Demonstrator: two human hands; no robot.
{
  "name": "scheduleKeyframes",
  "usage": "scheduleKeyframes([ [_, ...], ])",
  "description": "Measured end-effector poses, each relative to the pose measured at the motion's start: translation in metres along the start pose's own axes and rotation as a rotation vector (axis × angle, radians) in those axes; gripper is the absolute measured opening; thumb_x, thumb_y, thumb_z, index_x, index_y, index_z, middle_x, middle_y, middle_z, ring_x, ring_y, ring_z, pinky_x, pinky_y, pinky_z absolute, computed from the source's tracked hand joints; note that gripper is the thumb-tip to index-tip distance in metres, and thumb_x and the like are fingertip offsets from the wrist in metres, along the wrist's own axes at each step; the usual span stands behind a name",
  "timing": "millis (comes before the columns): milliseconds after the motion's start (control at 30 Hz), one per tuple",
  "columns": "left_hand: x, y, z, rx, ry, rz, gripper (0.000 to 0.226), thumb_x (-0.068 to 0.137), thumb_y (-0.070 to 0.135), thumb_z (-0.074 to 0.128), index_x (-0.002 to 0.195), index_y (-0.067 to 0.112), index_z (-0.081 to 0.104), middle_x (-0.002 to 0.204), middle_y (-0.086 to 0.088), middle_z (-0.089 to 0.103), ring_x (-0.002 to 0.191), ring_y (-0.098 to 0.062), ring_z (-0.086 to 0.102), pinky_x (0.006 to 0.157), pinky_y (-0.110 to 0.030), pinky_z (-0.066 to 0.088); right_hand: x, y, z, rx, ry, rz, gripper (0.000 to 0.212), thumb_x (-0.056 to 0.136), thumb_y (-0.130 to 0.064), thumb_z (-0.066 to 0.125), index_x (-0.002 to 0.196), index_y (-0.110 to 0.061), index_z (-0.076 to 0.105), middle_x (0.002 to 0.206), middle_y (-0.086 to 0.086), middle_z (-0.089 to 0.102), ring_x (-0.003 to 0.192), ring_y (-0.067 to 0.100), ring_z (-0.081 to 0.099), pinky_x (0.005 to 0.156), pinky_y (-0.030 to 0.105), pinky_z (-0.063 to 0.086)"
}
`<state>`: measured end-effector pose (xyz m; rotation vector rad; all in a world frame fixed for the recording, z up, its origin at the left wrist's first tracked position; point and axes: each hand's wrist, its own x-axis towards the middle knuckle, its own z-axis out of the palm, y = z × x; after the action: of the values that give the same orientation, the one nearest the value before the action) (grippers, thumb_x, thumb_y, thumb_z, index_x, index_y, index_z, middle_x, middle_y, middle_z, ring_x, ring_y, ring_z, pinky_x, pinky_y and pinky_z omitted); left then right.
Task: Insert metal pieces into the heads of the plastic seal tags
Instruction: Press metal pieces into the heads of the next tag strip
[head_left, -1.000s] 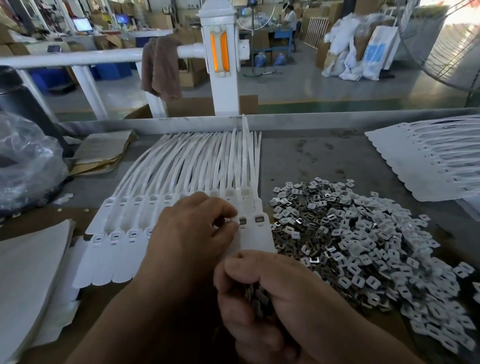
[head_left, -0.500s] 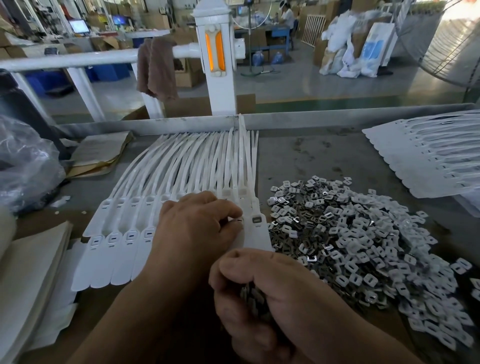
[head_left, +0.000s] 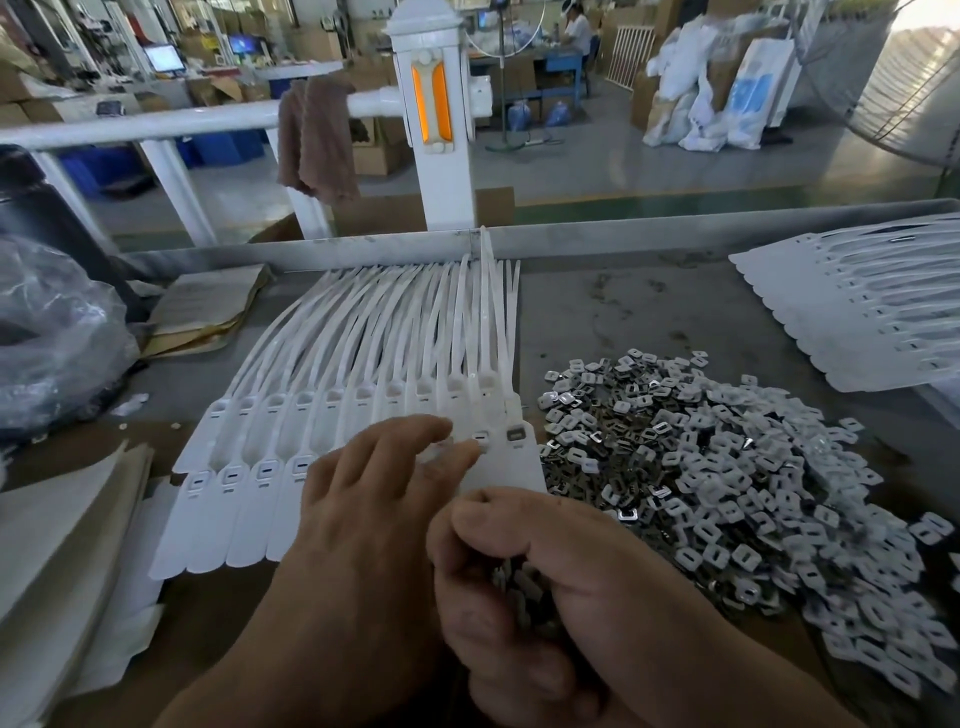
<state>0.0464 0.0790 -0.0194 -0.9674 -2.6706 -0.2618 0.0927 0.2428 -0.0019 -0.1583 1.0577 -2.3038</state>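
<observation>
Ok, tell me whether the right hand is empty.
No, the right hand has its fingers curled round a bunch of small metal pieces, which show between thumb and fingers.

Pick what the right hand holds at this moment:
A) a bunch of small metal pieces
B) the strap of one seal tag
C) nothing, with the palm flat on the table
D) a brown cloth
A: the right hand is curled into a fist, and a clump of small metal pieces shows in the gap between its thumb and fingers.
</observation>
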Motion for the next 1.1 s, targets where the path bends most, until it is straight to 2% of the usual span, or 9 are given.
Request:
scheduleKeyframes([
  [167,0.008,0.003,0.003,0.122,-0.168,-0.047,0.070,0.081,0.057,0.037,0.136,0.018,0.055,0.140,-0.011,0.050,0.129,-0.032,0.048,0.096,-0.050,0.044,0.001,-0.001,0.002,0.072,-0.024,0.008,0.016,0.081,-0.029,0.061,0.079,-0.014,0.065,0.058,0.005,0.049,0.034,0.008,0.037,0.037,0.013,0.029],
  [633,0.020,0.011,-0.001,0.145,-0.124,-0.117,0.055,0.084,0.049,0.034,0.116,0.019,0.068,0.127,-0.015,0.057,0.121,-0.037,0.053,0.087,-0.053,0.049,0.003,-0.003,0.001,0.160,0.051,0.018,0.018,0.085,-0.028,0.059,0.077,-0.013,0.065,0.057,0.003,0.047,0.032,0.007,0.034,0.033,0.013,0.027],
  [700,0.019,0.010,0.001,0.132,-0.178,-0.134,0.058,0.085,0.054,0.031,0.127,0.025,0.058,0.137,-0.010,0.048,0.132,-0.032,0.043,0.099,-0.048,0.041,0.004,-0.004,-0.001,0.228,0.094,-0.017,0.019,0.087,-0.029,0.061,0.077,-0.013,0.065,0.057,0.002,0.046,0.032,0.007,0.035,0.032,0.014,0.025],
  [767,0.016,0.007,0.006,0.126,-0.204,-0.164,0.063,0.084,0.062,0.024,0.142,0.039,0.034,0.154,-0.001,0.022,0.146,-0.021,0.013,0.111,-0.038,0.016,0.006,-0.007,-0.003,0.323,0.154,-0.079,0.024,0.084,-0.033,0.058,0.078,-0.011,0.064,0.057,0.002,0.046,0.032,0.008,0.035,0.031,0.014,0.022],
  [833,0.011,0.001,0.007,0.058,-0.141,-0.176,0.064,0.085,0.062,0.034,0.144,0.047,0.017,0.157,0.011,0.000,0.143,-0.006,-0.011,0.110,-0.030,0.002,0.008,-0.010,-0.006,0.416,0.206,-0.149,0.029,0.088,-0.035,0.054,0.079,-0.008,0.062,0.059,0.005,0.048,0.033,0.010,0.037,0.030,0.016,0.023],
  [867,0.008,0.000,0.003,0.009,-0.096,-0.180,0.065,0.083,0.056,0.044,0.143,0.048,0.019,0.156,0.016,-0.001,0.141,0.000,-0.011,0.111,-0.030,0.004,0.008,-0.012,-0.007,0.451,0.231,-0.179,0.031,0.089,-0.035,0.053,0.079,-0.007,0.062,0.060,0.006,0.049,0.035,0.011,0.039,0.030,0.017,0.025],
  [967,0.004,0.004,-0.020,-0.259,0.095,-0.242,0.053,0.077,0.037,0.050,0.130,0.041,0.045,0.146,0.023,0.033,0.134,0.004,0.029,0.102,-0.027,0.036,0.009,-0.013,-0.011,0.526,0.290,-0.228,0.033,0.090,-0.036,0.054,0.081,-0.006,0.064,0.069,0.011,0.055,0.044,0.017,0.048,0.034,0.022,0.035],
  [1033,0.004,0.010,-0.032,-0.376,0.246,-0.223,0.042,0.079,0.040,0.043,0.119,0.039,0.053,0.133,0.025,0.047,0.121,0.009,0.043,0.083,-0.007,0.041,0.009,-0.012,-0.012,0.569,0.324,-0.240,0.038,0.089,-0.039,0.056,0.082,-0.003,0.068,0.075,0.015,0.060,0.052,0.021,0.055,0.041,0.027,0.045],
  [1100,0.009,0.019,-0.037,-0.391,0.278,-0.172,0.034,0.083,0.046,0.043,0.114,0.039,0.056,0.128,0.023,0.050,0.117,0.010,0.047,0.081,-0.003,0.040,0.010,-0.011,-0.011,0.595,0.345,-0.248,0.041,0.084,-0.040,0.061,0.081,0.000,0.072,0.081,0.019,0.063,0.060,0.026,0.061,0.051,0.031,0.054],
])
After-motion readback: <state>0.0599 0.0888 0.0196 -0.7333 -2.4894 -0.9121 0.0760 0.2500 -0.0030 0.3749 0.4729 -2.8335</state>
